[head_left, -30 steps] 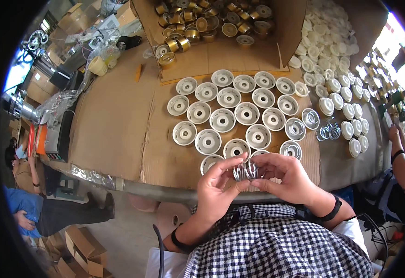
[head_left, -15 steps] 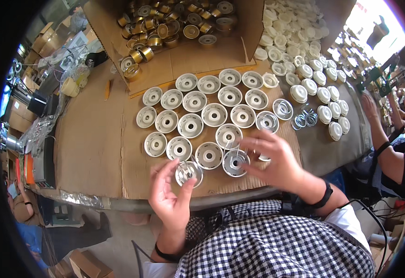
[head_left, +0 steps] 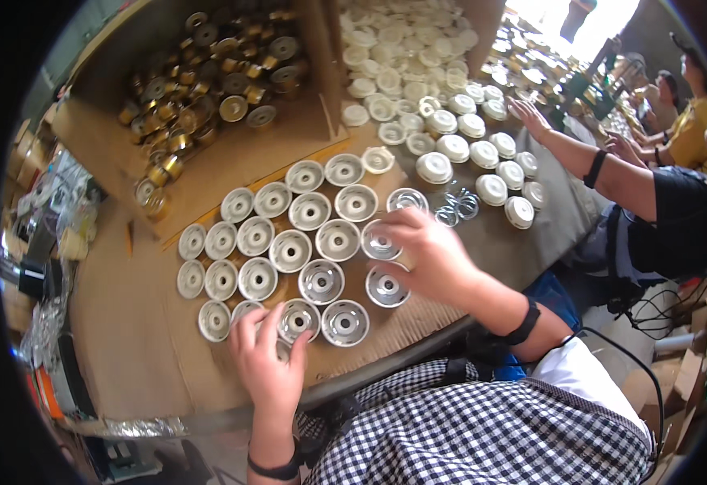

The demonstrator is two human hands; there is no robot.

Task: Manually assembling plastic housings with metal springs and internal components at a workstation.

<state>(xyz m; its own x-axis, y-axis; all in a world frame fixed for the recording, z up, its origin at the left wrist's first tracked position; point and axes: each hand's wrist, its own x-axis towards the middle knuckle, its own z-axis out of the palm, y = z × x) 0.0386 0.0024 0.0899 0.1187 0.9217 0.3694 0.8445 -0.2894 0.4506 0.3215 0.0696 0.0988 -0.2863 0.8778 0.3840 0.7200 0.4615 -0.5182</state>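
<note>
My left hand (head_left: 268,364) is at the near edge of a group of round, white-grey metal cups with centre holes. Its fingers are apart, and the thumb and fingertips are at the side of one cup (head_left: 298,322). My right hand (head_left: 432,257) reaches over the cups on the right, between an upper cup (head_left: 381,242) and a lower cup (head_left: 387,286). Motion blurs its fingers, so I cannot tell whether they hold anything. Beyond it lie loose wire coil springs (head_left: 457,204). A shiny coil shows inside the nearby cup (head_left: 407,202).
A cardboard box (head_left: 208,166) at the back holds a pile of gold-rimmed cups. White plastic caps (head_left: 402,56) are heaped beside it, with several larger white caps (head_left: 453,149) in front. At the right, another person's arm (head_left: 604,166) reaches over the table.
The view has turned, so the cups appear further left. My left hand's fingers have spread at a cup. My right hand has moved to the cups nearer the loose springs.
</note>
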